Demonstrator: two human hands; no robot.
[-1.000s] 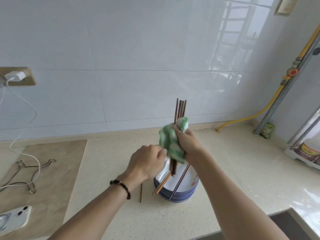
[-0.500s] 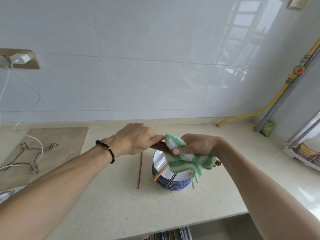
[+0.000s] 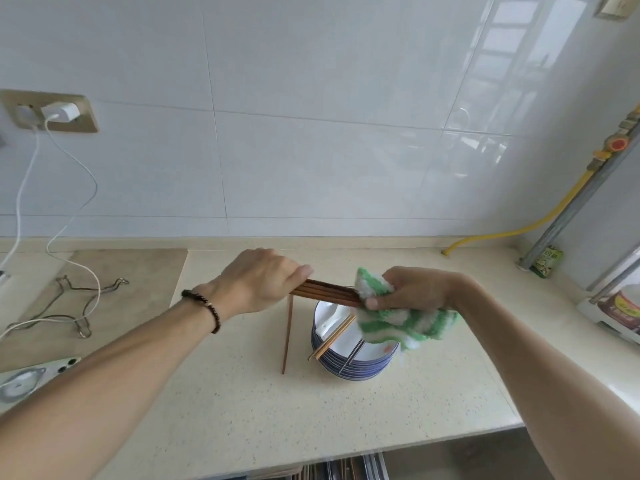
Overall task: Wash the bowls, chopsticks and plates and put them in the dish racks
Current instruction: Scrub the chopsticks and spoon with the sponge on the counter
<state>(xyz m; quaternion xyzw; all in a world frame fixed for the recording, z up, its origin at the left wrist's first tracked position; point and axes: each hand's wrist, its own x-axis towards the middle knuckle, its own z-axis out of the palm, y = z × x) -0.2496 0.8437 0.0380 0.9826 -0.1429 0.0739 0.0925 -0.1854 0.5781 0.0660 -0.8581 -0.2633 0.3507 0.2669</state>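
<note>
My left hand grips one end of a bundle of brown chopsticks, held level above the counter. My right hand holds a green-and-white cloth wrapped round the bundle's other end. Below them stands a stack of blue-rimmed white bowls; a few more chopsticks lean inside it. One single chopstick lies on the beige counter just left of the stack.
A phone lies at the left edge, with a wire trivet and a white charger cable behind it. A yellow hose, a metal pipe and a bottle are at the right. A rack with utensils shows below the counter edge.
The chopstick bundle went from upright to level. My right hand with the cloth slid along it toward the right end. The view tilted down.
</note>
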